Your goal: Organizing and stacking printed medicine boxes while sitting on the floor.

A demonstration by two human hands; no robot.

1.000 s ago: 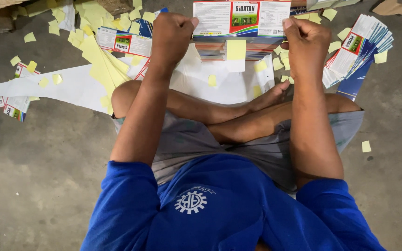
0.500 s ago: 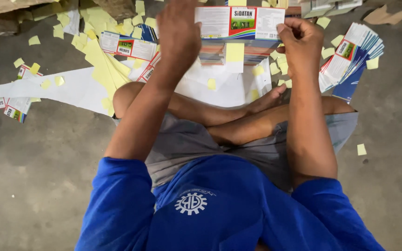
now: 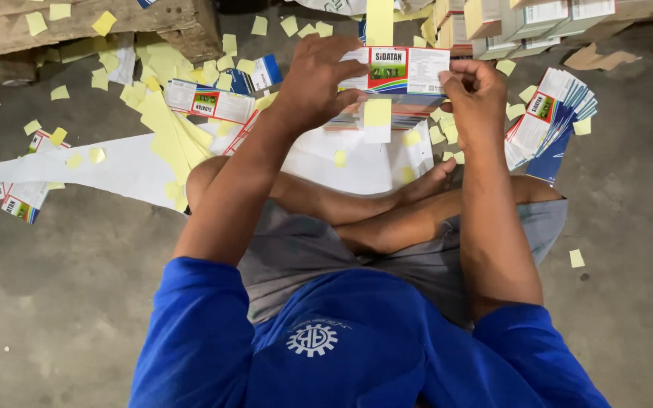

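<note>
**Now: both hands on a flat printed carton**

Seated cross-legged on the concrete floor point(image 3: 62, 302), blue sleeves reaching far. Left hand point(image 3: 317, 81) closed over the left end of the flat printed carton point(image 3: 406, 69), fingers curled over its top edge. Right hand point(image 3: 479, 97) pinching the carton's right end between thumb and fingertips. Carton held level, up off the floor, just past the knees, directly above a low stack of like cartons point(image 3: 387, 117) resting on a white sheet point(image 3: 357, 162).

Handling advice, as a judgement: keep the pinch out at the two ends, thumbs clear of the creases, pressure even on both sides so the card does not bow or twist. Worth keeping it square above the stack too.

Edges and room next. Fanned pile of flat cartons point(image 3: 549, 125) close on the right, near that wrist (a careless elbow could scatter it). Made-up white boxes point(image 3: 538, 19) standing at the far right. Wooden pallet point(image 3: 92, 26) along the far left, more printed flats point(image 3: 209, 102) between it and the left forearm. Yellow paper slips point(image 3: 164, 121) littered all round. Open room mostly near and to either side, on bare concrete; far side crowded.
</note>
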